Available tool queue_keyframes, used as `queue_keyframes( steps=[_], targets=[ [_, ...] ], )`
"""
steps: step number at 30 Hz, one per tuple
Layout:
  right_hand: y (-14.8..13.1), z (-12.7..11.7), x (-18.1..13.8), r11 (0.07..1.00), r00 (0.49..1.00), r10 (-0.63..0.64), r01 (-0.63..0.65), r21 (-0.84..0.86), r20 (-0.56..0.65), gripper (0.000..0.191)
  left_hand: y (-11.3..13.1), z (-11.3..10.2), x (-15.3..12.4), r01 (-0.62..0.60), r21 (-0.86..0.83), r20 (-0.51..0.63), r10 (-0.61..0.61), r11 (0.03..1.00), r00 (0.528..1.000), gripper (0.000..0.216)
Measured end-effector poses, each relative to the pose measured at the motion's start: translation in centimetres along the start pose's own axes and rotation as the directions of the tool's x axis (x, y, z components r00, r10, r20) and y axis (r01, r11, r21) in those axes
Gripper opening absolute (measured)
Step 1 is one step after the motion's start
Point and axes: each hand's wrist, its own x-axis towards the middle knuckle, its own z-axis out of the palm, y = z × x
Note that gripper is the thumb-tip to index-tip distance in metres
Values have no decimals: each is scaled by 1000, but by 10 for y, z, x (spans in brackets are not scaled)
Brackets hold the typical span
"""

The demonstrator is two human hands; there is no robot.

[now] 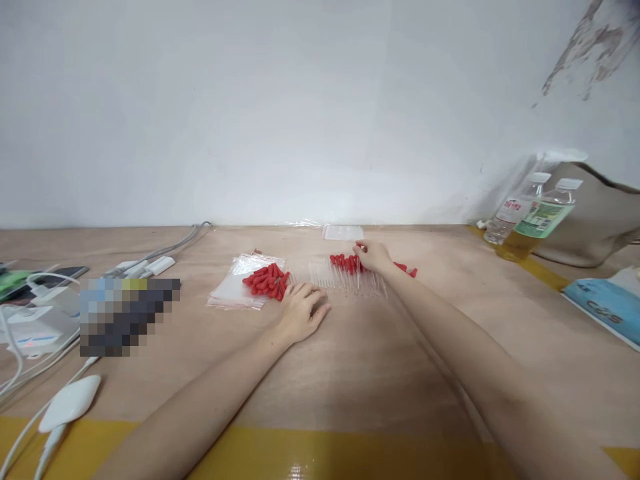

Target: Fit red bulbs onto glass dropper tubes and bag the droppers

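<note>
A row of thin clear glass tubes (320, 275) lies across the middle of the table. Several of them carry red rubber bulbs on their far ends, forming red-topped droppers (341, 261). My right hand (374, 256) is over the right part of this row, its thumb and fingertips pinching a red rubber bulb (359, 246). Whether a tube is fitted in that bulb is unclear. My left hand (303, 311) rests on the table with its fingers stretched out, near the left end of the tubes. Just beyond it lies a pile of loose red bulbs (265, 280).
Clear plastic bags (233, 292) lie under and beside the bulb pile. A small white packet (343, 233) sits near the wall. At right stand two bottles (537, 223), a grey bag (580, 227) and a blue tissue pack (600, 307). Chargers (43, 320) and cables fill the left.
</note>
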Motion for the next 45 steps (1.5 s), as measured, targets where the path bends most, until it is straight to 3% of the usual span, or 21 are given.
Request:
queue_keyframes(
  steps=[6,9,12,18,20,24,27,30,33,37,42,45],
  targets=[
    [-5,13,-1,997,1000,7,-7,-81,1,37,-3,-1,-2,6,12,8,-6,1000,1000,15],
    [11,-4,-6,993,998,41,-46,-106,-48,40,-5,0,-3,19,34,6,-19,999,1000,14],
    [33,-29,-18,980,992,79,-94,-173,-94,24,-5,1,-3,43,73,-14,-42,996,999,13],
    [55,-50,-56,954,991,137,-133,-268,-3,14,-4,0,0,101,144,-61,-93,984,994,17],
    [57,-47,-61,951,997,82,-82,-298,-15,14,-4,0,0,109,162,-71,-99,981,993,19],
    [60,-41,-55,895,992,-122,124,-428,31,33,-4,-3,1,128,209,-81,-113,970,990,16],
    [62,-39,-47,849,974,-195,227,-476,117,32,-9,-9,5,222,285,-79,-208,932,975,16],
    [63,-41,-45,830,961,-247,278,-484,129,24,-17,-17,10,341,357,-93,-330,870,939,18],
    [63,-45,-47,825,947,-311,311,-472,80,18,-28,-24,13,398,407,-105,-391,822,914,21],
    [59,-46,-57,831,914,-403,351,-431,-34,16,-35,-27,19,379,458,-99,-377,804,921,25],
    [44,-35,-87,826,854,-501,423,-373,-140,12,-41,-22,36,293,531,6,-349,795,937,29],
    [37,-25,-102,791,824,-551,465,-398,-133,8,-47,-15,51,321,578,60,-432,750,900,28]
  ],
)
